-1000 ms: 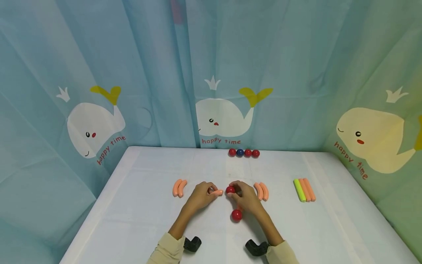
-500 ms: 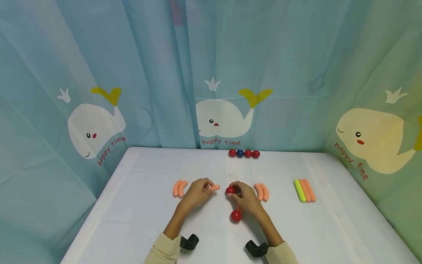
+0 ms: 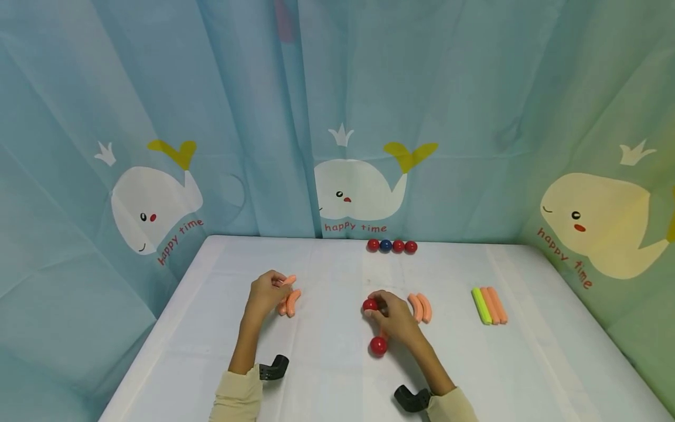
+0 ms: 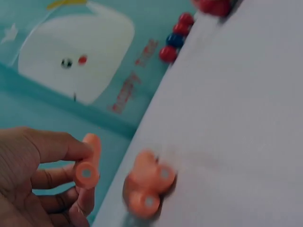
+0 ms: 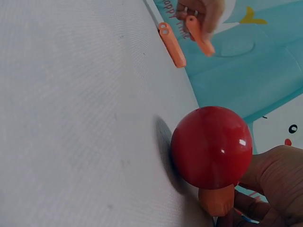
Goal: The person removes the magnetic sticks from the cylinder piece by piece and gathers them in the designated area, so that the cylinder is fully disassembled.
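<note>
My left hand [image 3: 266,296] pinches a curved orange rod [image 4: 94,146] between thumb and fingers. It is held above two similar curved orange rods [image 3: 293,303] lying side by side on the left of the table. My right hand [image 3: 392,313] grips a red ball [image 3: 370,305] near the table's middle. Closer to me, a second red ball [image 3: 378,346] rests at the end of a straight orange rod [image 5: 218,201], which runs toward the right hand and is partly hidden by it. That nearer ball fills the middle of the right wrist view.
Two more curved orange rods [image 3: 419,308] lie just right of my right hand. Farther right are a yellow-green rod [image 3: 481,306] and two straight orange rods [image 3: 494,305]. A row of red balls and one blue ball [image 3: 386,246] stands at the back edge, before a whale-print curtain [image 3: 453,105].
My left hand has lifted the curved orange rod off the middle and carried it left, over the pair of curved rods. The right hand and its red ball have stayed in place.
</note>
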Motion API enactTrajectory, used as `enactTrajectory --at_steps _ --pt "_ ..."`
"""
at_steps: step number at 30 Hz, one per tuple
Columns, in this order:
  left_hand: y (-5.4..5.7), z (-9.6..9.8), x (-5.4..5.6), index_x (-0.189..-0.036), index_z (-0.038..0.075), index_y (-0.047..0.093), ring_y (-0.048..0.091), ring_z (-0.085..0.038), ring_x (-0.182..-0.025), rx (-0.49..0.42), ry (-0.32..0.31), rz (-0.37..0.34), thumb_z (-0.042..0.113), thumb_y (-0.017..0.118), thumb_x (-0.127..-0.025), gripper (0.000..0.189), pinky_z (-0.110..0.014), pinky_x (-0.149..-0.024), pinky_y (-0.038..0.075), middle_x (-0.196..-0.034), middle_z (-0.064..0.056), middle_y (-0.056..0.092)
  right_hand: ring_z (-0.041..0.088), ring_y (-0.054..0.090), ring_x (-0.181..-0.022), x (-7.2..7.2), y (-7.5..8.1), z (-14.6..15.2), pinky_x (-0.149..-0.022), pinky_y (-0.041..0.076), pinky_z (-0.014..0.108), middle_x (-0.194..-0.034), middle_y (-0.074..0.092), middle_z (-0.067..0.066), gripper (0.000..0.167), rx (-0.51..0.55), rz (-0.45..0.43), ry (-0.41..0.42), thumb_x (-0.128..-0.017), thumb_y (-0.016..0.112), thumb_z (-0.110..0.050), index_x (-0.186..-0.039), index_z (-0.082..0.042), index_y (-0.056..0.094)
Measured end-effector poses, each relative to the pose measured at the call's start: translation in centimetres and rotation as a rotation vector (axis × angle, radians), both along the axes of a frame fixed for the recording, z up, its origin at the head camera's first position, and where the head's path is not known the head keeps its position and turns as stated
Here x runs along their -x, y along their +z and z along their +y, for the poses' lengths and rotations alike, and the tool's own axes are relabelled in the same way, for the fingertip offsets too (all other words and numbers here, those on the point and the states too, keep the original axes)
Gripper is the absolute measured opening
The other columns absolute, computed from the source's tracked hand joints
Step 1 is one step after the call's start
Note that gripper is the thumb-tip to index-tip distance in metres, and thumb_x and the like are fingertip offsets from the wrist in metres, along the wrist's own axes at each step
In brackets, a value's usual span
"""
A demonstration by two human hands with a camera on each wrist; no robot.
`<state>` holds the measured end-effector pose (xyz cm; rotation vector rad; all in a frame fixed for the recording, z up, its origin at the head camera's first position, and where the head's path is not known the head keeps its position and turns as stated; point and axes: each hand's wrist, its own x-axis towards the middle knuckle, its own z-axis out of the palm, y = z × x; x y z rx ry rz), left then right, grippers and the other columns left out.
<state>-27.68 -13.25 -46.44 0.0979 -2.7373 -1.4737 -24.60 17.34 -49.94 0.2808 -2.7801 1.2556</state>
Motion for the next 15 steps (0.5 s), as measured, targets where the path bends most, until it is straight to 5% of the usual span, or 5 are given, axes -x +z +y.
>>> enactTrajectory --at_steps 8,15 --pt "-1.1 -2.5 0.2 -0.105 -0.003 0.064 0.061 -0.018 -0.062 0.077 0.112 -0.049 0.018 0.066 -0.089 0.026 -0.026 -0.056 0.045 -0.078 -0.011 0.066 0.016 0.062 -0.091 0.0 0.2 -0.1 -0.08 0.054 0.033 -0.11 0.067 0.008 0.035 0.005 -0.035 -0.013 -0.085 0.076 -0.015 -0.117 -0.006 0.064" --pt "-2.1 -2.8 0.1 -0.1 -0.002 0.065 0.057 -0.019 -0.063 0.121 0.146 -0.074 0.017 0.063 -0.087 0.022 -0.027 -0.056 0.042 -0.06 -0.005 0.062 0.017 0.062 -0.093 0.0 0.2 -0.1 -0.082 0.054 0.034 -0.112 0.067 0.009 0.036 -0.001 -0.026 0.0 -0.085 0.075 -0.015 -0.118 -0.005 0.063"
